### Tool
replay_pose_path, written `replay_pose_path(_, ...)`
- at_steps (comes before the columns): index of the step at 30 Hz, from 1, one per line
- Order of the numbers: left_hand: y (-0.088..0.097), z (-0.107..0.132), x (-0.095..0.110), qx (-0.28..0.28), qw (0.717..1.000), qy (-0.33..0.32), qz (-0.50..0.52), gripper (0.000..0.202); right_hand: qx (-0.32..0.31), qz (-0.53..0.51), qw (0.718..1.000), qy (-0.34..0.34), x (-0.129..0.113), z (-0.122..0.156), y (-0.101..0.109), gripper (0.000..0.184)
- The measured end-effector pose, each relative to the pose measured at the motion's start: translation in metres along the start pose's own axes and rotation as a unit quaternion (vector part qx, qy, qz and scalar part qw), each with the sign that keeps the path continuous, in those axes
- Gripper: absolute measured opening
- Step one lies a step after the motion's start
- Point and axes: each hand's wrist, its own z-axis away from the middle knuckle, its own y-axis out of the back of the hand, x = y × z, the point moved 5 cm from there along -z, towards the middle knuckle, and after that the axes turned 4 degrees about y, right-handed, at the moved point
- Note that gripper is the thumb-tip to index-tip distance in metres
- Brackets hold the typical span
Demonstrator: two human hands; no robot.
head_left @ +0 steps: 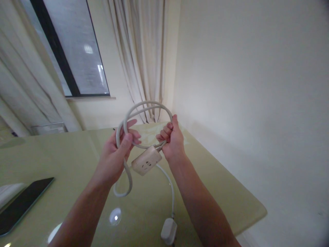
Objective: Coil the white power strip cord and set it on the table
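Observation:
A white extension cord point(147, 102) is looped in the air above the table, between both hands. My left hand point(117, 152) pinches the side of the loop between thumb and fingers, with some fingertips spread behind the cable. My right hand point(174, 140) is closed in a fist around the cable at the loop's other side. Just below that fist hangs the socket block point(147, 160), tilted, its outlet holes facing me. A length of cable curves down from behind it to a white plug point(169, 231) at the bottom. Another bend of cable droops below my left hand.
The glossy pale green table point(218, 195) has a rounded corner at the right, beside a bare wall point(252, 85). A dark flat device point(24, 204) and a white object point(11, 192) lie at the left. Curtains point(140, 51) and a window point(77, 44) are behind.

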Motion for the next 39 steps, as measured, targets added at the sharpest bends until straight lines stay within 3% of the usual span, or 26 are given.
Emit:
replay_pose_path(6, -0.01, 0.008, -0.017, -0.194, 0.963, 0.114, -0.146, 0.097, 0.067, -0.049, 0.996, 0.035, -0.01, -0.005, 0.007, 0.058)
replay_pose_path(9, -0.01, 0.011, -0.02, -0.249, 0.942, 0.134, -0.178, 0.11, 0.077, -0.072, 0.994, 0.04, -0.01, -0.005, 0.008, 0.059)
replay_pose_path(12, -0.009, 0.009, -0.019, -0.216, 0.954, 0.115, -0.174, 0.091, 0.067, -0.088, 0.993, 0.037, -0.006, -0.005, 0.009, 0.06)
replay_pose_path(16, -0.011, 0.006, -0.017, -0.089, 0.987, 0.105, -0.085, 0.06, 0.023, -0.077, 0.995, 0.056, 0.0, 0.0, 0.005, 0.062)
replay_pose_path(20, -0.009, 0.006, -0.01, 0.037, 0.991, 0.13, 0.002, 0.055, -0.022, -0.032, 0.998, 0.039, 0.007, 0.006, -0.004, 0.062)
replay_pose_path(23, -0.001, 0.005, 0.002, 0.084, 0.988, 0.127, 0.04, 0.055, -0.026, 0.03, 0.999, 0.012, 0.011, 0.006, -0.006, 0.05)
replay_pose_path(28, 0.004, 0.005, 0.011, 0.05, 0.987, 0.127, 0.089, 0.045, -0.046, 0.155, 0.986, 0.037, 0.008, 0.001, -0.002, 0.045)
replay_pose_path(30, 0.002, 0.005, 0.011, 0.03, 0.987, 0.124, 0.095, 0.044, -0.068, 0.178, 0.982, 0.005, 0.01, 0.0, -0.002, 0.046)
replay_pose_path(34, -0.001, 0.005, 0.006, -0.03, 0.991, 0.096, 0.093, 0.048, -0.11, 0.095, 0.984, -0.102, 0.016, 0.001, -0.006, 0.053)
replay_pose_path(39, -0.003, 0.003, -0.006, -0.069, 0.996, 0.055, -0.033, 0.048, -0.076, 0.003, 0.98, -0.182, 0.028, -0.004, -0.003, 0.054)
